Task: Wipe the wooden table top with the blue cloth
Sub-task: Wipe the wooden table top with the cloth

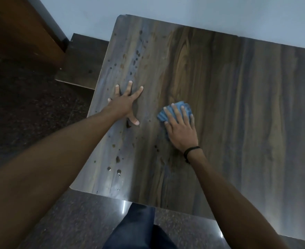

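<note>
- Near the middle of the frame, the right hand lies palm down on the blue cloth, its fingers straight and slightly spread, pressing the cloth flat rather than gripping it.
- The cloth is bunched under those fingers and rests on the table top, a little left of the table's centre; blue folds show past the fingertips and to the left of the hand.
- A black band circles the right wrist.
- Left of the cloth and apart from it, the left hand rests flat on the wood near the table's left edge, fingers splayed wide and thumb stretched toward the lower right. It holds nothing.
- The table top has a streaky brown and grey grain and rounded corners, and it fills the centre and right of the frame.
- Drops and dark wet spots run in a loose band down the left strip of the table, from the upper left corner, past the left hand, to the near edge.
- A pale wall stands behind the table at the top of the frame.
- A brown wooden panel fills the upper left, with a lower dark board beside the table.
- A dark speckled floor lies at left and below, and a leg in dark blue trousers shows at the bottom centre.
</note>
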